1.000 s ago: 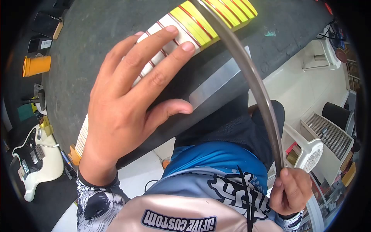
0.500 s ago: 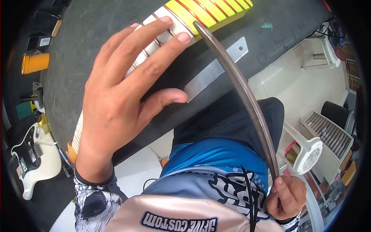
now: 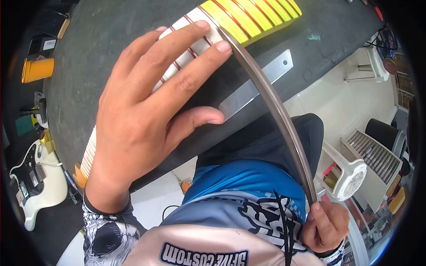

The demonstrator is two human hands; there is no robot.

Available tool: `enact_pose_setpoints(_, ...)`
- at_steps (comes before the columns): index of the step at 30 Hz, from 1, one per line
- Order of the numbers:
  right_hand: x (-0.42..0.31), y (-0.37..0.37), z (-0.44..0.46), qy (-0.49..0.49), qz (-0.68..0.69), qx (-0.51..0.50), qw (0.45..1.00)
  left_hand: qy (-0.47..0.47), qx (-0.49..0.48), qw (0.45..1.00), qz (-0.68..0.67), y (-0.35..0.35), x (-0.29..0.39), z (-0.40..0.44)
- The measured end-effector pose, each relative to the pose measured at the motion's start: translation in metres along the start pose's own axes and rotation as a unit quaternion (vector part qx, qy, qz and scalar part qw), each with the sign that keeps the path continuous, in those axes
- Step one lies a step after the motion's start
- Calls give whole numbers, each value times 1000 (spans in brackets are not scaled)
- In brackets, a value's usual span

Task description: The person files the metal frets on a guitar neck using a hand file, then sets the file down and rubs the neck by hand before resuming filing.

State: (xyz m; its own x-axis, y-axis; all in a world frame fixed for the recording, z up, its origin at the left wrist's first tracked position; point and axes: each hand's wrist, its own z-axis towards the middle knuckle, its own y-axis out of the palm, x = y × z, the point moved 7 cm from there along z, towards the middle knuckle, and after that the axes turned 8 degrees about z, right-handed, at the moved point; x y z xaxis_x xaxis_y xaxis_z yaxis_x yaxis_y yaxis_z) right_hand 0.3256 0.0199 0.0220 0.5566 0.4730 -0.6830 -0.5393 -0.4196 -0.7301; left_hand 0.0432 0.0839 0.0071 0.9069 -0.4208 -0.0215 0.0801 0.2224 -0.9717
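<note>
Fingers spread, my left hand [image 3: 142, 102] lies palm down over the white part of a long fretted neck [image 3: 250, 17], whose far part is bright yellow between reddish metal strips. The closed fingers of my right hand [image 3: 327, 226] hold the lower end of a long, curved grey metal bar [image 3: 277, 106]. Its upper tip is at the border of the white and yellow parts, beside my left index fingertip. A flat metal plate [image 3: 257, 84] with a hole lies on the dark table below the neck, partly behind the bar.
At the left are an orange container [image 3: 37, 70], a hammer-like black tool [image 3: 41, 111] and a white guitar body [image 3: 44, 186]. White plastic stools [image 3: 350, 177] and a slatted rack [image 3: 372, 153] stand on the floor at the right.
The bar's tip has come down from beyond the neck, across the yellow part, to the white border. My right hand has shifted slightly left; my left hand stays spread on the neck.
</note>
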Motion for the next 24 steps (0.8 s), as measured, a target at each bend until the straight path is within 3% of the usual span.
enact_pose_setpoints(3,-4,9,45,-14,10,38,999,2,4,1000,-12,0,0,1)
enact_pose_setpoints(5,-9,15,88,-24,-7,-1,1000,0,5,1000,-12,-1,-1,1)
enact_pose_setpoints(9,-17,25,137,-44,27,11,999,-5,4,1000,-17,-1,1,1)
enact_pose_setpoints(18,15,14,13,-58,-3,18,998,11,-3,1000,1,0,0,2)
enact_pose_setpoints(20,10,11,12,-35,15,-22,999,11,-2,1000,0,1,1,3)
enact_pose_setpoints(24,-1,14,63,-56,-1,27,998,12,4,1000,-3,1,1,2)
